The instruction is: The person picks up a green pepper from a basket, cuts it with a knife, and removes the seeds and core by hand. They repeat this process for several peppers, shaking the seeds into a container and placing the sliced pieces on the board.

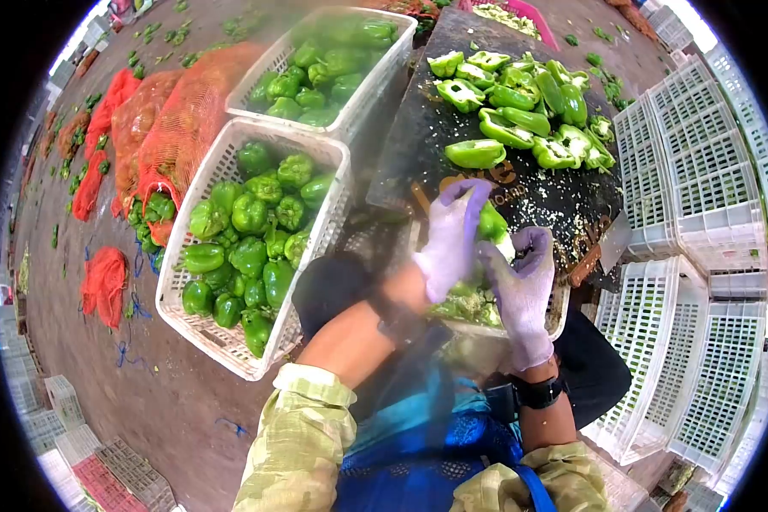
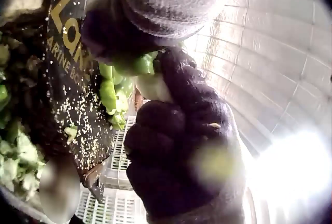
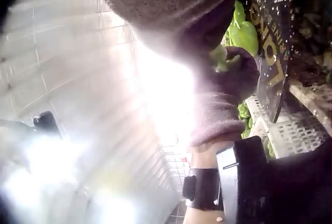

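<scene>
Both hands wear pale purple gloves and meet over a crate at the person's lap. A green pepper piece sits between them. My left hand grips it with curled fingers; in the right wrist view, the left hand has a small green piece at its fingers. My right hand is bent against the pepper's lower side. The left wrist view shows the right hand with thumb and curled fingers around a pale part of the pepper, beside the left hand.
Cut pepper halves lie on a black board scattered with seeds. A blade is at its right edge. Whole peppers fill a white crate at left. Pepper scraps lie in the lap crate. Stacked crates stand right.
</scene>
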{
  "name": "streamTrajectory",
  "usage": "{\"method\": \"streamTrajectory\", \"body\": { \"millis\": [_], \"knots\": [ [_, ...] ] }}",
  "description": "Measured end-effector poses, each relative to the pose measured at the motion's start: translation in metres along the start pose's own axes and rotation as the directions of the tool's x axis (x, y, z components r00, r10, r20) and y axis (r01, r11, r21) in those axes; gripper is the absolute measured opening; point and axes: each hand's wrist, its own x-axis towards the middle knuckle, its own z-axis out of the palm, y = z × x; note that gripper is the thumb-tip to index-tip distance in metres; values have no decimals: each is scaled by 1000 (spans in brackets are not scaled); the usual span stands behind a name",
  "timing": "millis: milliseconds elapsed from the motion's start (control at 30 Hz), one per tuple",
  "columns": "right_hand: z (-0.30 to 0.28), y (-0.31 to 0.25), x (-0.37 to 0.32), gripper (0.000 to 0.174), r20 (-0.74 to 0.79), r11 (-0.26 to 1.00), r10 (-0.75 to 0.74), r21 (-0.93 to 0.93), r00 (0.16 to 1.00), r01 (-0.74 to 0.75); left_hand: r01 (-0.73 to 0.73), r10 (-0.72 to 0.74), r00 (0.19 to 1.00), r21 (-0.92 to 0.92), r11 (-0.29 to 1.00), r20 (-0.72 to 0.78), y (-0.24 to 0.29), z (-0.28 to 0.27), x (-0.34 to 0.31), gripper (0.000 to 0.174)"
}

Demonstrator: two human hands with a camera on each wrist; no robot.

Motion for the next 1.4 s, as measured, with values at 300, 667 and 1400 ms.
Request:
{"method": "streamTrajectory", "body": {
  "millis": [300,667,1400],
  "knots": [
    [-58,15,13,30,126,844,399,336,908,-418,-499,399,858,336,799,325,35,-14,-3,22],
    [-50,-33,17,55,425,872,341,191,839,-451,-161,54,945,314,936,323,23,3,-12,32],
    [-319,40,7,71,-156,-218,-203,970,967,110,197,-181,969,-80,977,166,7,-19,11,46]
  ]
}}
